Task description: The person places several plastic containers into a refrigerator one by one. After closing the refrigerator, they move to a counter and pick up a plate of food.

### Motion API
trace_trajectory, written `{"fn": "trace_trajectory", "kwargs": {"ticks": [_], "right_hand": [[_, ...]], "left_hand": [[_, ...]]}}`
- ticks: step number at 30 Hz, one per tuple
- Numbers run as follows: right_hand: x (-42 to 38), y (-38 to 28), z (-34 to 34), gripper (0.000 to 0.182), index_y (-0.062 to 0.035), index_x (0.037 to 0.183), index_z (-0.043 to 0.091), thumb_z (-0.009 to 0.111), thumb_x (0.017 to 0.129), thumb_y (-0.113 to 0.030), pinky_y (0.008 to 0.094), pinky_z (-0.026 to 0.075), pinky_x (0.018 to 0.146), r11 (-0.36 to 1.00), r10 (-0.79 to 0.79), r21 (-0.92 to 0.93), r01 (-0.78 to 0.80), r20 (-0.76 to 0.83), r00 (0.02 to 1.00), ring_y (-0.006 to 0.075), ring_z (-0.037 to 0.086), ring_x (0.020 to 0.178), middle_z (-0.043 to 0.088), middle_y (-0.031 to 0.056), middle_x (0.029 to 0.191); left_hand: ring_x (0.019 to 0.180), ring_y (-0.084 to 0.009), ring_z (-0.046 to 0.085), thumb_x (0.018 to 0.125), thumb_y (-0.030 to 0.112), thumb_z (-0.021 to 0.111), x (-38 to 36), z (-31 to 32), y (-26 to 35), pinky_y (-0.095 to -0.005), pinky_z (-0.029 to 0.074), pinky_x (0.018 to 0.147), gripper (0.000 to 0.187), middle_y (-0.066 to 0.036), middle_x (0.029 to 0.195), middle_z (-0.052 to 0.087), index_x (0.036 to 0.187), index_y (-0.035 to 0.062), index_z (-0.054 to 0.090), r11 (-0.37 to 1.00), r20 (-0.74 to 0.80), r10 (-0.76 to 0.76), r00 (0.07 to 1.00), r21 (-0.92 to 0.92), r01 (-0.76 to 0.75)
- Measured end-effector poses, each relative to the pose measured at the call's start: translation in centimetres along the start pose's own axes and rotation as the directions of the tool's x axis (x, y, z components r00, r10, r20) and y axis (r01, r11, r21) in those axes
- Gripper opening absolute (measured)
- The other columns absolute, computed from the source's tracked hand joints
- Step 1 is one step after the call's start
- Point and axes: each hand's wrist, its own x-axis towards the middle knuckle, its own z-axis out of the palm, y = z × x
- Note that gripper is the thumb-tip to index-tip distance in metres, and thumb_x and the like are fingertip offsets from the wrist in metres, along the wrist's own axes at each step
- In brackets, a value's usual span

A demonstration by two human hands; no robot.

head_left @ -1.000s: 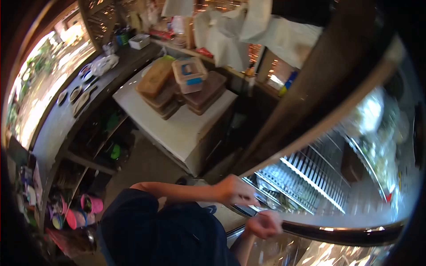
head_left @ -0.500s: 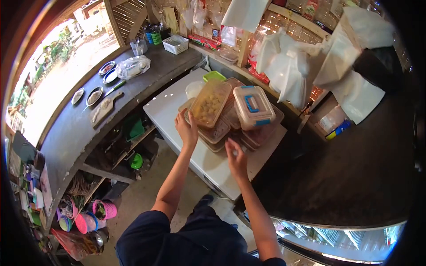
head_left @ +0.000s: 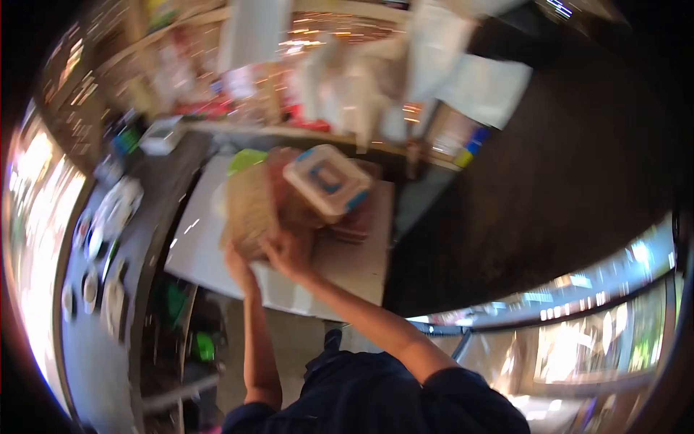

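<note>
A plastic food container [head_left: 251, 206] with yellowish contents lies on top of a pile on the white surface, smeared by motion. My left hand [head_left: 241, 267] is closed at its near left corner. At the near right corner my right hand [head_left: 289, 254] has its fingers bent against the same container. Just right of it, a clear box with a white lid and blue handle [head_left: 328, 181] rests on other stacked containers. More containers with reddish contents [head_left: 350, 230] lie beneath that box. A bright green container [head_left: 246, 160] shows behind the pile.
The pile stands on a white appliance top [head_left: 347, 278]. A dark counter [head_left: 535, 195] spreads to the right. Along the left, a grey counter [head_left: 108, 369] carries a bagged item [head_left: 121, 206], small dishes and a cutting board [head_left: 113, 304]. White plastic bags [head_left: 354, 94] hang at the back.
The view has swung to the right and blurred. My right hand has moved left from the front of the pile to the yellowish container, beside my left hand, which stays at it.
</note>
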Motion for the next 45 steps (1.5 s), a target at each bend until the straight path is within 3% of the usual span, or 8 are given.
{"fn": "trace_trajectory", "kwargs": {"ticks": [7,9,13,19,21,31,39,45], "right_hand": [[-1.8,-3.9,-2.7,0.060,-0.0059,0.149,0.038,0.059,0.099,-0.030,0.0301,0.047,0.088,0.961,-0.180,0.180,0.211,-0.177,0.968,0.0114,0.051,0.106,0.056,0.0090,0.125],[-4.7,-7.1,-6.9,0.056,-0.0101,0.151,0.038,0.055,0.102,-0.033,0.0279,0.044,0.091,0.735,0.144,0.643,-0.218,0.167,0.976,0.0087,0.050,0.109,0.056,0.0060,0.128],[-11.4,-9.5,-17.5,0.053,-0.0113,0.149,0.042,0.050,0.104,-0.038,0.0261,0.043,0.092,0.768,0.231,0.570,-0.293,0.180,0.956,0.0079,0.049,0.108,0.058,0.0022,0.127],[-25.7,-9.9,-31.8,0.046,-0.0024,0.134,0.057,0.051,0.104,-0.036,0.0259,0.045,0.084,0.886,0.283,0.419,-0.198,-0.151,0.947,0.0083,0.053,0.093,0.064,0.0013,0.103],[-31.2,-11.7,-35.4,0.042,-0.0006,0.133,0.058,0.050,0.105,-0.031,0.0274,0.045,0.092,0.911,0.292,0.376,-0.167,-0.305,0.906,0.0107,0.055,0.104,0.065,0.0050,0.117],[-56.1,-13.8,-44.0,0.042,0.0078,0.121,0.063,0.049,0.100,-0.026,0.0302,0.048,0.089,0.901,0.416,0.430,-0.053,-0.826,0.381,0.0170,0.063,0.100,0.068,0.0122,0.112],[-51.6,-11.3,-55.8,0.044,0.0058,0.122,0.061,0.053,0.101,-0.032,0.0313,0.049,0.093,0.875,0.471,0.426,0.229,-0.858,-0.203,0.0190,0.065,0.099,0.066,0.0107,0.111],[-42.3,-9.3,-69.0,0.041,0.0017,0.116,0.064,0.054,0.100,-0.035,0.0295,0.057,0.066,0.908,0.286,0.318,0.272,-0.946,0.150,0.0140,0.068,0.087,0.068,0.0084,0.100]], "left_hand": [[0.125,-0.0295,0.050,0.105,0.051,0.032,-6.1,-0.3,13.0,-0.0474,0.041,0.105,0.067,-0.021,0.143,0.045,0.148,-0.0006,0.035,0.960,0.030,-0.049,0.998,-0.274,0.055],[0.129,-0.0303,0.047,0.104,0.055,0.029,-8.3,-0.3,17.3,-0.0485,0.041,0.106,0.069,-0.021,0.143,0.044,0.145,-0.0003,0.037,0.943,0.088,0.060,0.994,-0.330,-0.027],[0.132,-0.0323,0.044,0.103,0.055,0.028,-8.7,-0.9,22.6,-0.0500,0.036,0.112,0.067,-0.017,0.142,0.044,0.144,0.0019,0.036,0.822,0.346,-0.068,0.936,-0.513,0.249],[0.129,-0.0269,0.050,0.099,0.059,0.039,-15.7,3.0,28.3,-0.0462,0.044,0.107,0.065,-0.010,0.145,0.045,0.148,0.0152,0.036,0.678,0.700,-0.172,0.693,-0.426,0.599],[0.128,-0.0262,0.051,0.098,0.057,0.044,-17.7,4.6,24.4,-0.0456,0.044,0.106,0.066,-0.008,0.144,0.047,0.149,0.0150,0.036,0.463,0.946,0.011,0.323,-0.291,0.837],[0.120,-0.0215,0.054,0.095,0.038,0.059,-40.9,14.6,32.0,-0.0353,0.049,0.094,0.065,-0.014,0.134,0.052,0.143,0.0011,0.038,0.787,0.974,0.013,-0.224,0.128,0.604],[0.139,-0.0318,0.038,0.103,0.043,0.043,-52.5,27.0,45.8,-0.0501,0.041,0.108,0.074,-0.014,0.156,0.029,0.156,0.0084,0.006,0.808,0.959,0.237,-0.153,-0.107,0.580],[0.148,-0.0306,0.021,0.103,0.028,0.046,-57.2,35.1,47.9,-0.0378,0.017,0.120,0.068,-0.024,0.160,0.019,0.152,-0.0083,0.016,0.822,0.832,0.554,0.018,-0.551,0.147]]}}
